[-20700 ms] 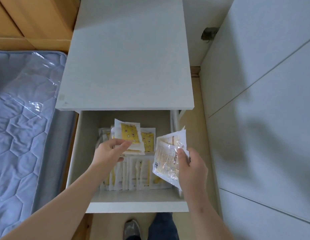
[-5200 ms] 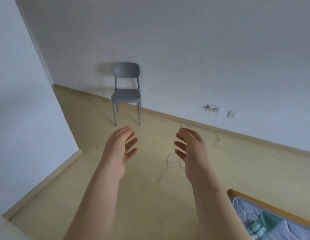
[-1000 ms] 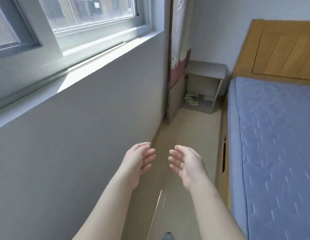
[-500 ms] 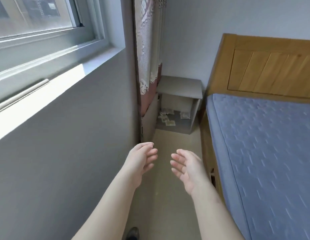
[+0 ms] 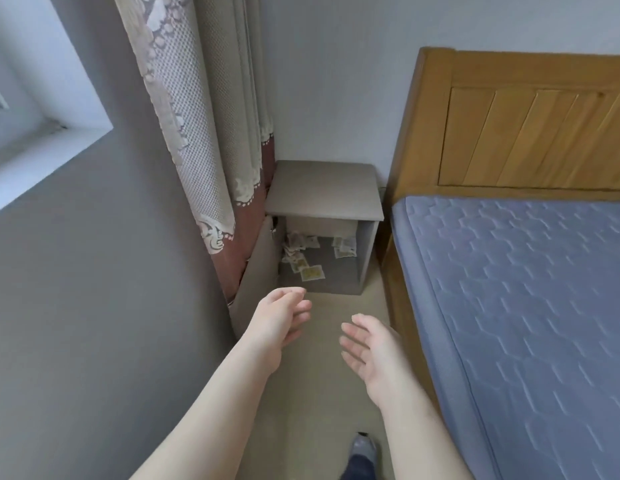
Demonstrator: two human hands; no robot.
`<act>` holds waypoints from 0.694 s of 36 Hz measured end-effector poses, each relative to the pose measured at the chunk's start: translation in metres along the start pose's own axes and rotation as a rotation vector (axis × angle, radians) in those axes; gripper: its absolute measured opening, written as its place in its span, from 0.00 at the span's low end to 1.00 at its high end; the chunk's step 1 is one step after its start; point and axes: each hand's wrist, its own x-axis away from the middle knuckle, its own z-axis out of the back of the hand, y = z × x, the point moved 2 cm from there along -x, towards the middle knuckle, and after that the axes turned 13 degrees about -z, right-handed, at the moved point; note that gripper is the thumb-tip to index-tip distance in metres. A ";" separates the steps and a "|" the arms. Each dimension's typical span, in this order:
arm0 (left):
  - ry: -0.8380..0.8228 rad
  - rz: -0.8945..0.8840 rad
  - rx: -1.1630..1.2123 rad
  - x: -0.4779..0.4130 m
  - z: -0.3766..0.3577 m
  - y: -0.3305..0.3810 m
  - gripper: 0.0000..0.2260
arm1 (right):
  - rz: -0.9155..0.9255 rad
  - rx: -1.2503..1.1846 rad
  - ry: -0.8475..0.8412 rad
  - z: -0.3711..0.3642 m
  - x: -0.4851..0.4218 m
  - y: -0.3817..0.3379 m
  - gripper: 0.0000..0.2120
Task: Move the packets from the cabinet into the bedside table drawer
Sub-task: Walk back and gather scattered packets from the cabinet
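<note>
A grey cabinet [image 5: 324, 188] stands in the corner ahead, between the curtain and the bed's headboard. Its door [image 5: 256, 268] hangs open to the left. Several white-and-yellow packets [image 5: 312, 272] lie scattered on its inner floor, with one group at the left and another packet group [image 5: 344, 247] at the back right. My left hand [image 5: 279, 318] and my right hand [image 5: 369, 348] are held out in front of me, empty, fingers loosely apart, well short of the cabinet. The bedside table drawer is out of view.
A grey wall [image 5: 94, 289] with a window sill [image 5: 42, 157] runs along the left. A lace curtain [image 5: 197, 133] hangs beside the cabinet. The bed with a blue mattress [image 5: 526, 323] and wooden headboard [image 5: 526, 123] fills the right. A narrow strip of floor [image 5: 336, 306] leads ahead.
I have moved along the aisle toward the cabinet, which now looks larger and nearer. Both hands stay empty and held out in front.
</note>
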 end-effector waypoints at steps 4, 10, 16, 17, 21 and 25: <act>0.058 0.022 0.015 -0.076 -0.035 0.006 0.05 | -0.035 0.076 -0.010 -0.009 -0.068 -0.067 0.04; 0.137 0.072 0.019 -0.162 -0.068 0.019 0.03 | -0.081 0.183 0.025 -0.019 -0.147 -0.152 0.05; 0.227 0.091 0.047 -0.243 -0.074 0.024 0.04 | -0.163 0.242 0.005 -0.052 -0.214 -0.201 0.03; 0.239 0.096 0.055 -0.258 -0.073 0.023 0.04 | -0.159 0.241 0.007 -0.058 -0.225 -0.209 0.03; 0.246 0.129 0.061 -0.323 -0.073 0.019 0.03 | -0.136 0.230 0.018 -0.081 -0.273 -0.241 0.05; 0.221 0.153 0.010 -0.390 -0.075 0.014 0.05 | -0.145 0.238 0.017 -0.100 -0.328 -0.267 0.05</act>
